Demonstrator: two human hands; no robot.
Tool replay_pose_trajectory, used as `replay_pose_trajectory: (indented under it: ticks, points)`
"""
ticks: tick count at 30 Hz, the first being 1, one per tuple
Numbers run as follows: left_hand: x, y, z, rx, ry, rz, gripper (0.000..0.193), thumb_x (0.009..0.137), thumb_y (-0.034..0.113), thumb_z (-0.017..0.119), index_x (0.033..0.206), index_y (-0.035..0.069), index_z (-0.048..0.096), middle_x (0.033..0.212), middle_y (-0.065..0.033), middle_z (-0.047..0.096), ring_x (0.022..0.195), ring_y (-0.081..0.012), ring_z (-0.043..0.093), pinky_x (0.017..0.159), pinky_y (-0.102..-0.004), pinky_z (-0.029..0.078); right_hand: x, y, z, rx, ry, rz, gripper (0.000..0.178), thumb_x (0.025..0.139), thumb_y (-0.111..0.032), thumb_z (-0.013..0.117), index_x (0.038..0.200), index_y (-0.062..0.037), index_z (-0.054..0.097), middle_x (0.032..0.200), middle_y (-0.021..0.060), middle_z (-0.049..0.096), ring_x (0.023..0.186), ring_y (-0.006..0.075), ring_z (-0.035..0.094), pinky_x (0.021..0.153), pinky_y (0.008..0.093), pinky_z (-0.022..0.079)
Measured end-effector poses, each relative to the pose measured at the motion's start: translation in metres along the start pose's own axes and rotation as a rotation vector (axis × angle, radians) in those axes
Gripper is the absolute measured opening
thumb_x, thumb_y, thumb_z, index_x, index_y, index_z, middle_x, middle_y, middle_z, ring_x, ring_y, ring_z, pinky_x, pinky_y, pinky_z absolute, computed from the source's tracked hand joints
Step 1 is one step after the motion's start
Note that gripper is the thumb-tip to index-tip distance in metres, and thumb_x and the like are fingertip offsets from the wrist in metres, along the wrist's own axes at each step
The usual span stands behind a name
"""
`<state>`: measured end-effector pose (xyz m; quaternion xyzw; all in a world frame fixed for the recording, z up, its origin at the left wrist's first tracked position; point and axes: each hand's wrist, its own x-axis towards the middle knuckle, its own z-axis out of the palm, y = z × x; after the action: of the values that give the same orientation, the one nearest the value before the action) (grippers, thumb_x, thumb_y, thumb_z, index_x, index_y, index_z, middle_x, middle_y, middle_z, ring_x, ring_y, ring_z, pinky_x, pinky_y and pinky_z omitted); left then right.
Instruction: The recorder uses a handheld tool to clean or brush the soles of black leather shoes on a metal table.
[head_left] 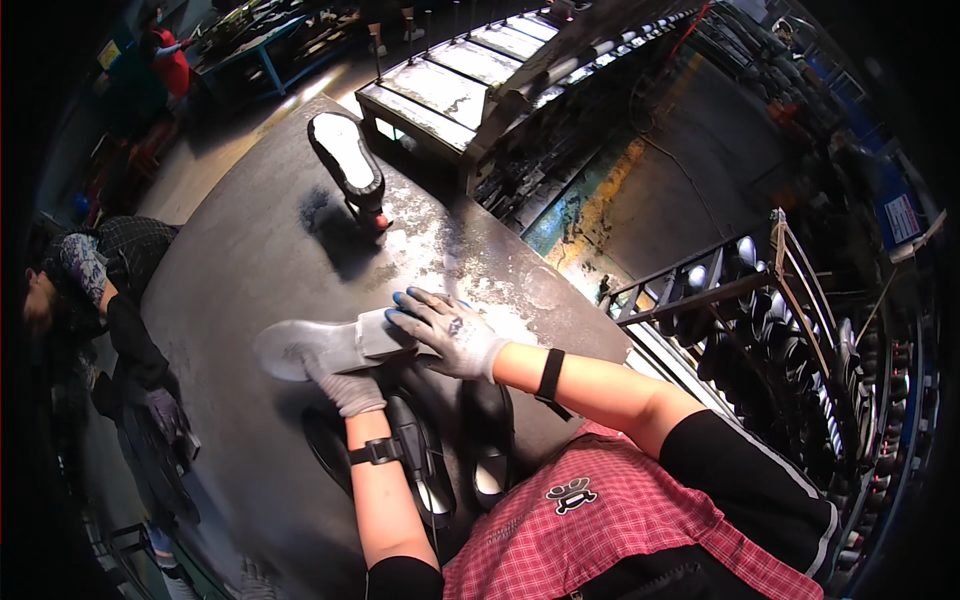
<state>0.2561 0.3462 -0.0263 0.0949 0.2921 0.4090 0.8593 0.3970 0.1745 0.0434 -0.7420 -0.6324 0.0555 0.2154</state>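
Observation:
A pale grey shoe-shaped piece (300,345), with a rounded front and a blocky heel end, is held over the dark tabletop (230,260). My left hand (345,388), in a grey knit glove, grips its near edge by the front part; the fingers are slightly blurred. Across the heel end lies my right hand (458,338), gloved with blue fingertips, its fingers stretched out and apart. Close below my hands stand black shoes (418,445), partly hidden by my left forearm, and another black shoe (490,430) beside my apron.
Farther up the table a dark shoe (345,155) shows its white underside, near a small red piece (380,222). A conveyor (440,95) runs beyond. Shoe racks (740,290) stand at right. A co-worker (130,310) is at left, another person (170,60) farther back.

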Motion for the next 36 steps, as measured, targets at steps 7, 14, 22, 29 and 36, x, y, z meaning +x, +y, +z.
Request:
replay_pose_trajectory:
  ticks: [7,14,22,29,36]
  points:
    - [-0.077,-0.148,0.056,0.325,-0.179,-0.34,0.083,0.082,0.061,0.067,0.14,0.005,0.047,0.133,-0.0111,0.057,0.123,-0.0277,0.053,0.109,-0.044,0.04,-0.095,0.026,-0.073,0.14,-0.305,0.476,0.099,0.072,-0.028,0.071,0.158,-0.0262,0.022,0.136,0.0351,0.044,0.107,0.047,0.062,0.091,0.0461,0.053]
    - [-0.134,-0.149,0.033,0.705,-0.259,-0.349,0.069,0.089,0.046,0.067,0.138,0.0,0.05,0.131,-0.0147,0.056,0.12,-0.0281,0.054,0.105,-0.0414,0.042,-0.168,0.009,-0.069,0.063,-0.238,0.572,0.097,0.071,-0.024,0.073,0.156,-0.0256,0.025,0.122,0.0304,0.051,0.106,0.0443,0.062,0.09,0.051,0.052]
    - [-0.292,-0.051,-0.09,2.016,0.111,0.255,0.054,0.079,0.028,0.077,0.12,-0.002,0.059,0.115,-0.0206,0.06,0.11,-0.0357,0.057,0.094,-0.0437,0.049,-0.261,0.002,-0.075,0.235,-0.117,0.644,0.103,0.071,-0.038,0.078,0.156,-0.0144,0.025,0.13,0.0283,0.048,0.117,0.0453,0.055,0.101,0.049,0.047]
    - [-0.292,-0.067,-0.195,0.964,0.719,-0.724,0.045,0.088,0.019,0.067,0.125,0.002,0.049,0.11,-0.0201,0.059,0.094,-0.0382,0.062,0.079,-0.0557,0.056,-0.325,0.031,0.005,0.379,-0.213,0.975,0.099,0.079,-0.034,0.076,0.155,-0.0079,0.018,0.138,0.0288,0.048,0.124,0.0423,0.053,0.105,0.042,0.044]
    - [-0.274,-0.068,-0.094,0.737,0.274,-0.355,0.041,0.085,0.01,0.061,0.126,0.006,0.053,0.11,-0.0119,0.059,0.1,-0.0282,0.06,0.075,-0.0451,0.062,-0.366,0.029,0.056,0.723,-0.018,0.812,0.042,0.087,-0.021,0.065,0.125,-0.0052,0.059,0.114,0.0215,0.068,0.102,0.0366,0.067,0.087,0.0433,0.053]
